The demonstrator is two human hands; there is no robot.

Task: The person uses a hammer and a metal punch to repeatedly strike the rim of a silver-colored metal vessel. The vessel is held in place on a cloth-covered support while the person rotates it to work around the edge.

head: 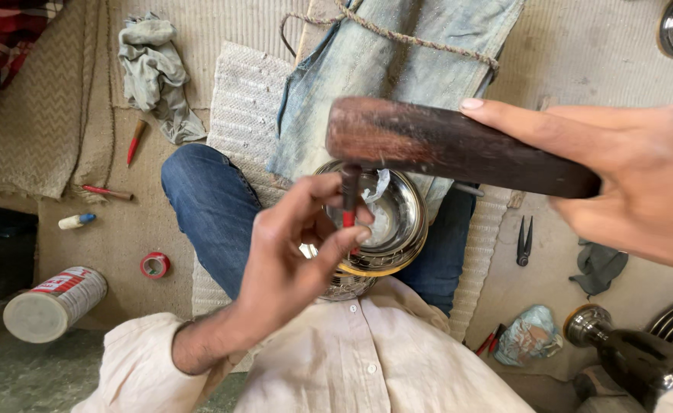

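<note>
L hand [298, 252] pinched shut on thin red-tipped punch [348, 200], upright, tip in steel bowl [397, 222] on lap. R hand [642, 183] clenched round wooden mallet [443, 145], head just above punch top. One bowl; inside, crumpled foil scrap [377, 186], prob. Beyond: one pair pliers [525, 241], one tape roll [154, 265].

On the mat: crumpled grey rag [153, 73], red tape roll [154, 265], white canister [53, 304] lying on its side, black pliers [525, 240], dark power drill [631, 354] at lower right.

floor: beige woven mat [134, 229] | daylight | grey rag [153, 73] | red tape roll [154, 265]
</note>
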